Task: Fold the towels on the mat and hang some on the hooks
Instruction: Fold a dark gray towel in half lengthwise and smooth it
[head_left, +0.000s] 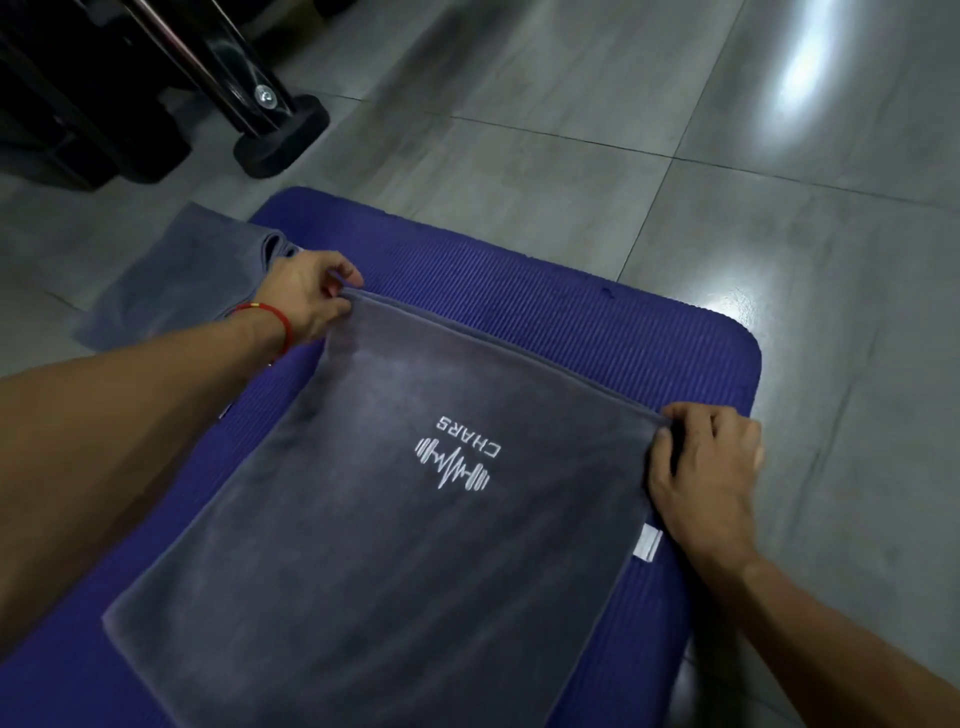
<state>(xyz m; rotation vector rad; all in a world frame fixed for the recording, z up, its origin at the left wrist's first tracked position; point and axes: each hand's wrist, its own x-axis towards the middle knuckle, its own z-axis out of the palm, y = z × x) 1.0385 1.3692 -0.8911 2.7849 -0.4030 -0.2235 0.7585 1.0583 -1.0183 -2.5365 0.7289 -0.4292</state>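
1. A grey towel (395, 519) lies spread flat on a blue mat (597, 322), filling the centre and lower part of the frame; its far edge runs from upper left to mid right.
2. White stitching on the towel shows a barbell mark and the word "CHARS", upside down from this view.
3. The left hand (306, 299), left of centre, pinches the towel's far left corner between thumb and fingers; a red band (270, 322) circles its wrist.
4. The right hand (706, 467), at mid right, has its fingers curled over the far right corner, gripping it.
5. A white tag (648, 545) sticks out at the towel's right edge, just below the right hand.
6. A second towel (176, 275), also grey, lies at upper left, partly on the mat's corner and partly on the grey tiled floor (519, 104).
7. Black gym gear (249, 88) stands in the top left corner.
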